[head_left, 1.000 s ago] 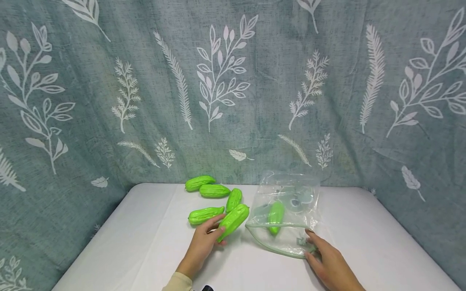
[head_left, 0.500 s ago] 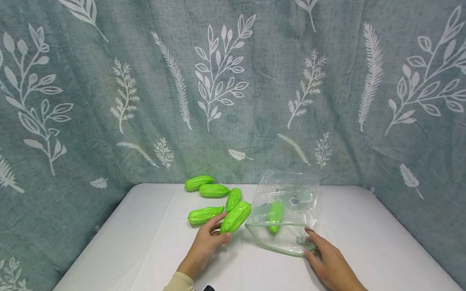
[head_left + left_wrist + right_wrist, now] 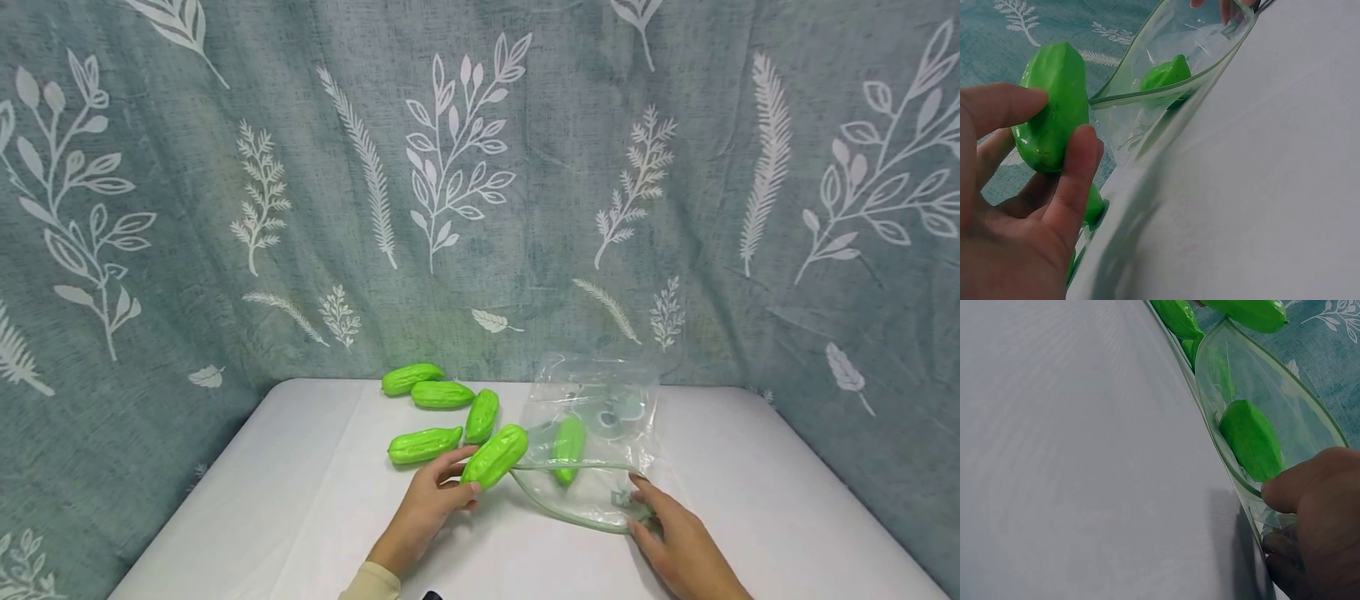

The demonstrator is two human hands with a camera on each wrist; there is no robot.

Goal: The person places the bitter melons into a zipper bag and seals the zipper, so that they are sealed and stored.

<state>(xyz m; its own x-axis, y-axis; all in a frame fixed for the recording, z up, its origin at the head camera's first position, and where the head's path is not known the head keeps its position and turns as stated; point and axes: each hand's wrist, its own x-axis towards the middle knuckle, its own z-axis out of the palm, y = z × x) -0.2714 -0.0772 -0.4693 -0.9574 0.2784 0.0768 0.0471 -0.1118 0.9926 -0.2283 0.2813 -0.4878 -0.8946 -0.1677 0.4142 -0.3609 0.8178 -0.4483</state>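
My left hand [image 3: 431,504] holds a bright green, ridged bitter melon [image 3: 495,457] between thumb and fingers, above the table at the left corner of the bag's mouth. In the left wrist view this bitter melon [image 3: 1054,106] stands nearly upright in the fingers. A clear zip bag [image 3: 536,400] with a green-edged mouth lies to the right, its mouth spread towards me. Inside it rests another bitter melon [image 3: 568,450]. My right hand [image 3: 682,537] pinches the right end of the bag's mouth; its lower fingers are partly hidden in the right wrist view.
Several more bitter melons lie left of the bag: one at the back [image 3: 411,378], one just in front of it [image 3: 442,394], one near the bag [image 3: 482,416] and one beside my left hand [image 3: 425,446]. A leaf-patterned curtain [image 3: 555,208] hangs behind the white table [image 3: 300,500].
My left hand has moved slightly right with the bitter melon, bringing it to the bag's left corner. The right hand and the bag stay almost as they were.
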